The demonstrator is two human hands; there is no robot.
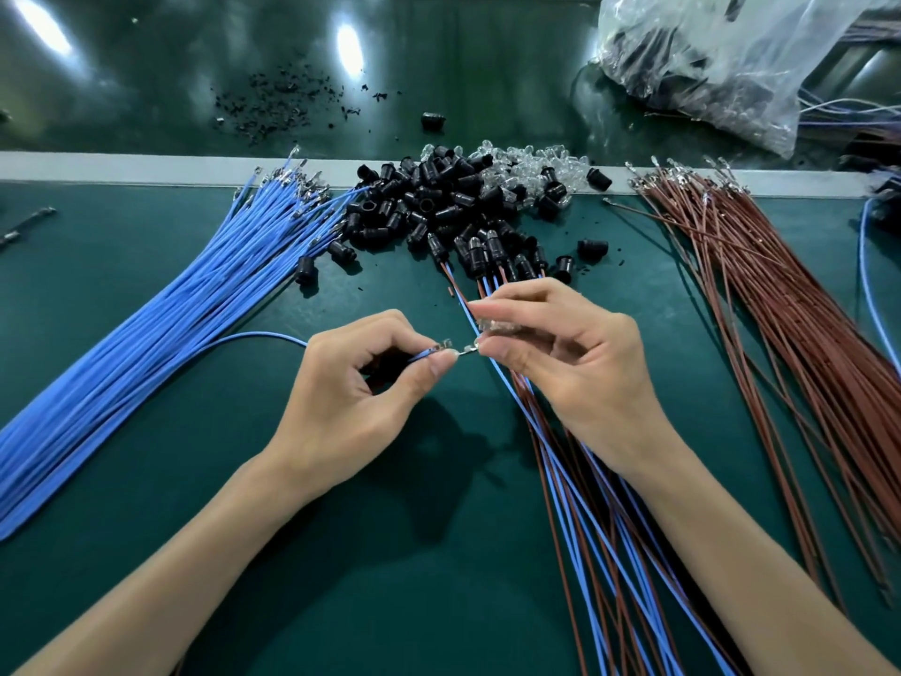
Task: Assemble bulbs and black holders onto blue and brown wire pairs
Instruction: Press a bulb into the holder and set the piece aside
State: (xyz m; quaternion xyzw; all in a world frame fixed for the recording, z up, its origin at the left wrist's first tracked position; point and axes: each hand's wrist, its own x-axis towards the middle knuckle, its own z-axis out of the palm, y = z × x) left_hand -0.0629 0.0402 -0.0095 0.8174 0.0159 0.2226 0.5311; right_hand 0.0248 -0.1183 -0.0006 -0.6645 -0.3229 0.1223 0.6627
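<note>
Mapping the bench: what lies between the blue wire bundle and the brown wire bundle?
Head view: the pile of black holders and clear bulbs, finished wire pairs, left hand, right hand.

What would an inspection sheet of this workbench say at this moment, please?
Surface: green mat, pale strip across its far edge.
Job's things: blue wires left, brown wires right, black holders and clear bulbs heaped far middle; finished pairs run toward the near edge.
Clutter: black crumbs and a stray holder beyond the strip.
Hands: left hand pinches a single blue wire near its terminal; right hand holds a bulb in its fingers.
Cables: loose wires at the far right edge.
Surroundings: plastic bag of parts, far right corner.
</note>
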